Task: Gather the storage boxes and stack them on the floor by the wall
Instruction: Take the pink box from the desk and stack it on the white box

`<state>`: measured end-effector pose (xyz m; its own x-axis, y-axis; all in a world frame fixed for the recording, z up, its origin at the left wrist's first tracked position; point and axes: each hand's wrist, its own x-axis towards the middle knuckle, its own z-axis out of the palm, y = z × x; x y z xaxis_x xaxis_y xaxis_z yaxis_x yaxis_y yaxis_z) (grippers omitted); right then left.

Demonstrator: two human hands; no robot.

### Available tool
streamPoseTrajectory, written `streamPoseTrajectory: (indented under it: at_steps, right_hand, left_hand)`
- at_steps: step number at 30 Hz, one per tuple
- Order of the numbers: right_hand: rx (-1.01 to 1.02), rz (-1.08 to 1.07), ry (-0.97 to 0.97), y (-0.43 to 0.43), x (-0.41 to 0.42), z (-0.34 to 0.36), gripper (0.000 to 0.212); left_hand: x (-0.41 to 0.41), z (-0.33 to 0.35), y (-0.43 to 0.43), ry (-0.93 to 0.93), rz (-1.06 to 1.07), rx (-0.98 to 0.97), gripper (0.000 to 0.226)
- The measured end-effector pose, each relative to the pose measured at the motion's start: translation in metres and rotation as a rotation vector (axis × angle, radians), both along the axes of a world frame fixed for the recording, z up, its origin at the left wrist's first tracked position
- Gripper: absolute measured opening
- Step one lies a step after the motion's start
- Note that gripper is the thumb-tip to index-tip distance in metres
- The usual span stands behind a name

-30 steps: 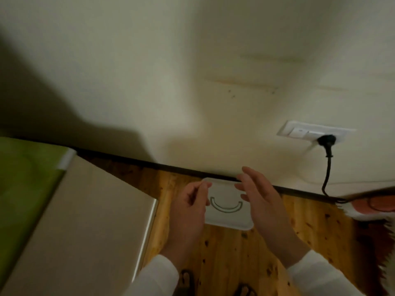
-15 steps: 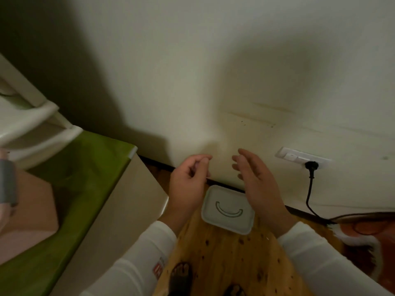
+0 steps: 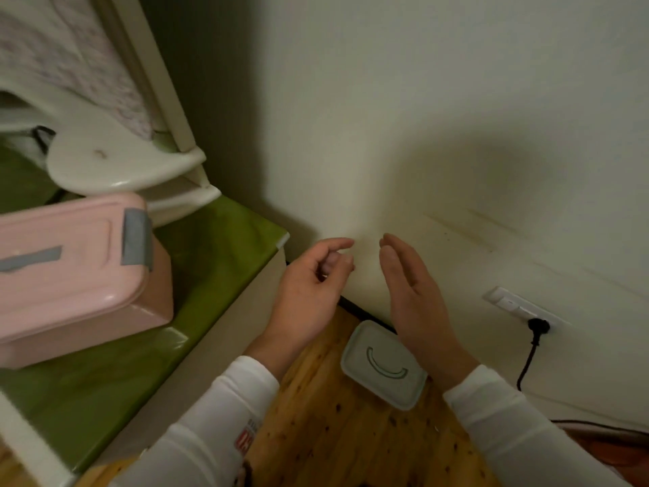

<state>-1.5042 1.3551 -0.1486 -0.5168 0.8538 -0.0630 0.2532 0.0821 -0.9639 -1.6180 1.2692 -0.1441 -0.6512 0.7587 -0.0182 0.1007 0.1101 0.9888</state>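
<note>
1. Head view, your hands: a second ago both were down at the lid of the white box (image 3: 381, 369). Now they are lifted clear of it and hang in front of the wall (image 3: 439, 117). Your left hand (image 3: 307, 291) has loosely curled fingers and nothing in it. Your right hand (image 3: 418, 304) is flat with straight fingers, and it too is empty. Neither hand touches a box.

2. Head view, the white box: it sits on the wooden floor (image 3: 333, 441) where it sat before, with its far edge close against the dark skirting at the foot of the wall. Its curved handle mark faces up. Your right wrist crosses over its far corner but only passes above it. I judge this box placed, and it looks like the base of the stack.

3. Head view, what has come in: your gaze has risen and swung left. The pink box (image 3: 70, 275), which showed in neither earlier picture, now lies at the left on the green-topped cabinet (image 3: 217, 254), well apart from both hands. Grey latches hold its lid down.

4. What it means: one box is down and at least one is left to fetch. The pink box looks larger than the white one, so setting it on top may leave it unsteady.

5. Keep clear of the plug (image 3: 536, 325) and its cord, which are on the wall to the right of the stack.
</note>
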Motion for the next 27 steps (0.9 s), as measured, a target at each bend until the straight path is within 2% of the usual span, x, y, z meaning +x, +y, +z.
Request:
streamPoseTrajectory:
  at_steps: [3, 7, 9, 14, 18, 21, 22, 27]
  right_hand:
    - [0.009, 0.032, 0.019, -0.012, -0.021, 0.01, 0.049]
    - [0.045, 0.051, 0.039, -0.041, -0.058, 0.026, 0.048]
    - [0.046, 0.059, 0.041, -0.057, -0.075, 0.033, 0.049]
    - [0.044, 0.091, 0.056, -0.105, -0.124, 0.056, 0.072]
    - [0.075, 0.12, 0.06, -0.14, -0.161, 0.068, 0.071]
    - [0.096, 0.148, 0.024, -0.164, -0.186, 0.071, 0.044]
    - [0.107, 0.151, -0.003, -0.167, -0.191, 0.071, 0.042]
    - [0.129, 0.193, -0.121, -0.187, -0.223, 0.072, 0.073]
  left_hand:
    - [-0.017, 0.017, -0.016, 0.161, 0.0, -0.019, 0.027]
    - [-0.05, 0.044, -0.053, 0.521, -0.05, -0.096, 0.046]
    - [-0.063, 0.056, -0.071, 0.594, -0.047, -0.125, 0.049]
    - [-0.098, 0.083, -0.116, 0.788, -0.025, -0.142, 0.05]
    - [-0.137, 0.099, -0.154, 0.867, 0.012, -0.243, 0.064]
    - [-0.166, 0.101, -0.184, 0.896, 0.06, -0.317, 0.071]
    - [-0.173, 0.099, -0.191, 0.901, 0.076, -0.338, 0.073]
    - [-0.214, 0.089, -0.231, 0.845, 0.154, -0.447, 0.083]
